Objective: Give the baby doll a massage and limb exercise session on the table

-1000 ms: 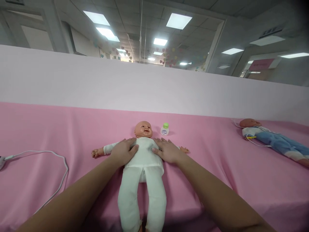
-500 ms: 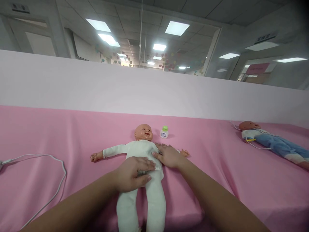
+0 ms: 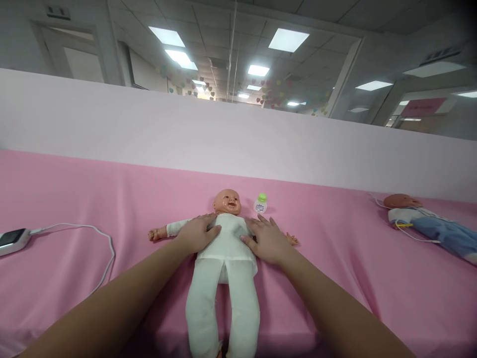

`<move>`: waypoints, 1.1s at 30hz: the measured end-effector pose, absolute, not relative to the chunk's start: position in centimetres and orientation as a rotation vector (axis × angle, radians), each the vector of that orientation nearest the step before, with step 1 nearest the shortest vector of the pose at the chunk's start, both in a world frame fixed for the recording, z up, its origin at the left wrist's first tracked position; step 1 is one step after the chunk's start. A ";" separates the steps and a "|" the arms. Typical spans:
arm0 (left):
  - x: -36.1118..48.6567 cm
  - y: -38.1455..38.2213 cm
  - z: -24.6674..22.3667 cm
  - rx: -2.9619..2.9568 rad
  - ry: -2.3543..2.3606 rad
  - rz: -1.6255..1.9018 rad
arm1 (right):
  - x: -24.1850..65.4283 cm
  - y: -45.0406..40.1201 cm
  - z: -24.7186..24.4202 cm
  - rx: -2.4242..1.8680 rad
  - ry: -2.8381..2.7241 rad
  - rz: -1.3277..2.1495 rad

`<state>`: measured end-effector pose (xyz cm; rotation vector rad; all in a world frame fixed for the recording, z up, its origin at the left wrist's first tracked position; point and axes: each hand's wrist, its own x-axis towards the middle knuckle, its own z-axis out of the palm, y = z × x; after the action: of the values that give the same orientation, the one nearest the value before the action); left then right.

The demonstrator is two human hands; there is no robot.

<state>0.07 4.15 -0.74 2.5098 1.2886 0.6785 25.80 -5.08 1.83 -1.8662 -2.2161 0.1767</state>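
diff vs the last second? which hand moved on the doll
The left hand went from the doll's shoulder down to its belly half a second ago, and is now back up on the upper chest and shoulder. The right hand stayed flat on the doll's other side. Nothing gripped or released. The bottle, second doll and cable lie as before.

View: one head camera, worn by the person.
Direction: forward and down, across the pink table (image 3: 74,199) toward the white partition (image 3: 149,129).
Nearness: close to the doll (image 3: 223,258); ceiling seen above.
Shared part: none, single view.
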 end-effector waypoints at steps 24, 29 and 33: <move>0.8 3.2 0.0 2.475 1.375 0.651 | 25.4 -4.1 1.3 -1.809 -2.279 0.390; -0.5 3.7 0.1 2.571 1.383 0.610 | 28.4 -3.9 1.8 -2.054 -2.148 0.375; -2.3 4.7 0.5 2.621 1.470 0.461 | 30.4 -4.4 2.8 -2.175 -2.062 0.447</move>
<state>-2.33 4.74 0.54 2.6213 1.4705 0.4615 30.36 -4.42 2.77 -2.1751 -2.0621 0.4471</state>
